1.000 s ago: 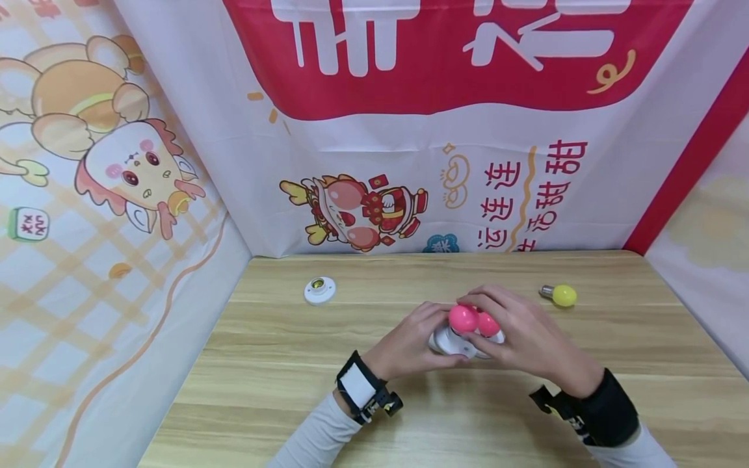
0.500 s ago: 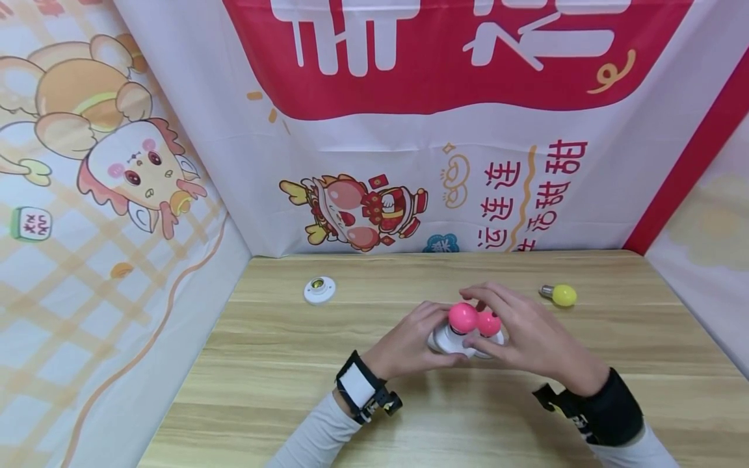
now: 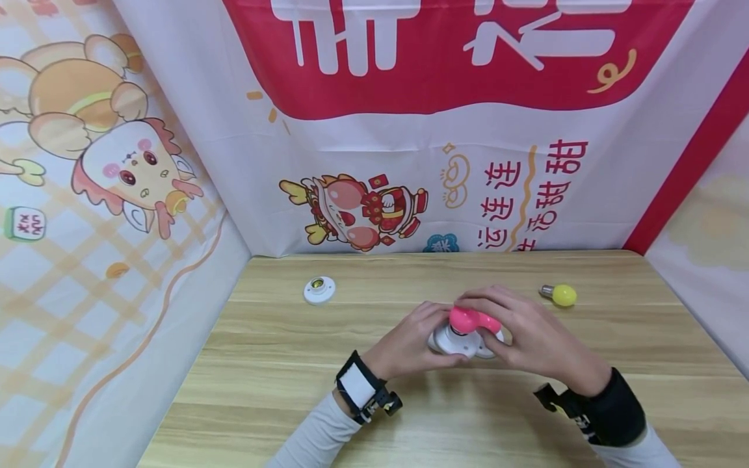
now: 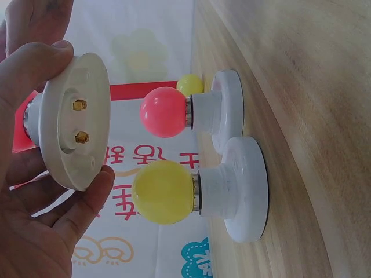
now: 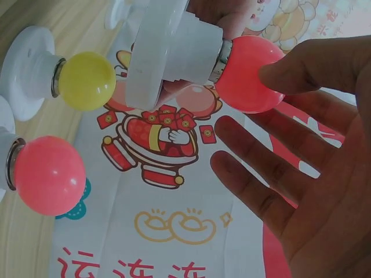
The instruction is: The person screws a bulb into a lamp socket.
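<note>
My left hand (image 3: 409, 341) grips a white lamp socket (image 4: 75, 156) by its round base, raised off the table and tilted; two brass terminals show on its underside. A pink light bulb (image 5: 246, 75) sits in that socket. My right hand (image 3: 526, 335) pinches this bulb, its thumb on the near side and the forefinger partly hidden behind; the other fingers spread loosely below. Beneath the hands, two more sockets stand on the table. One carries a pink bulb (image 4: 164, 112), the other a yellow bulb (image 4: 162, 191), which the hands hide in the head view.
At the back left of the wooden table (image 3: 263, 390) lies a white socket (image 3: 319, 290) with no bulb in it. A loose yellow bulb (image 3: 564, 296) lies on its side at the back right. Printed cloth (image 3: 351, 143) walls in the back and sides.
Half a second ago the right fingers had spread away from the held bulb; now they close round it again. The left hand and its socket have stayed in place.
</note>
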The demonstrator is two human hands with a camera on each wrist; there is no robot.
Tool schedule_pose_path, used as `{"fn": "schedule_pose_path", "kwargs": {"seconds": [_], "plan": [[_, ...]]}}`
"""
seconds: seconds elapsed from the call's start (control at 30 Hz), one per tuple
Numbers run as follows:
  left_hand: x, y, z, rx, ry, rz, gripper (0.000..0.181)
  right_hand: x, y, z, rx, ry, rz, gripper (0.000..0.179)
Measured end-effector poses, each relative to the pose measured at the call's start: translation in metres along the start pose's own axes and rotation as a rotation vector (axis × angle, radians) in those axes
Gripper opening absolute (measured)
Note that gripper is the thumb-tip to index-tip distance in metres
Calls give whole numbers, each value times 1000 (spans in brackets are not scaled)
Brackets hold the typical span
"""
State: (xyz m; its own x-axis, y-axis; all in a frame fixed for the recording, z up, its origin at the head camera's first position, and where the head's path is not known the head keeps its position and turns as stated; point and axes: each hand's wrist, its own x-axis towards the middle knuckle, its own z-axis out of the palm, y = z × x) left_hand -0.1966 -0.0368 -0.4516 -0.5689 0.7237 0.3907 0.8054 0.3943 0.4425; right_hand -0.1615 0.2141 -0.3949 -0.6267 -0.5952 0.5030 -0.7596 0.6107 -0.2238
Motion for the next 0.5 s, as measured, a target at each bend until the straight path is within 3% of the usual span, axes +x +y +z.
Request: {"fn": "schedule_pose_path", "kwargs": {"seconds": [0.5], "plan": [[-1,0,2,-35,3,-1,78,3,0,1,-50,56,1,50]]}}
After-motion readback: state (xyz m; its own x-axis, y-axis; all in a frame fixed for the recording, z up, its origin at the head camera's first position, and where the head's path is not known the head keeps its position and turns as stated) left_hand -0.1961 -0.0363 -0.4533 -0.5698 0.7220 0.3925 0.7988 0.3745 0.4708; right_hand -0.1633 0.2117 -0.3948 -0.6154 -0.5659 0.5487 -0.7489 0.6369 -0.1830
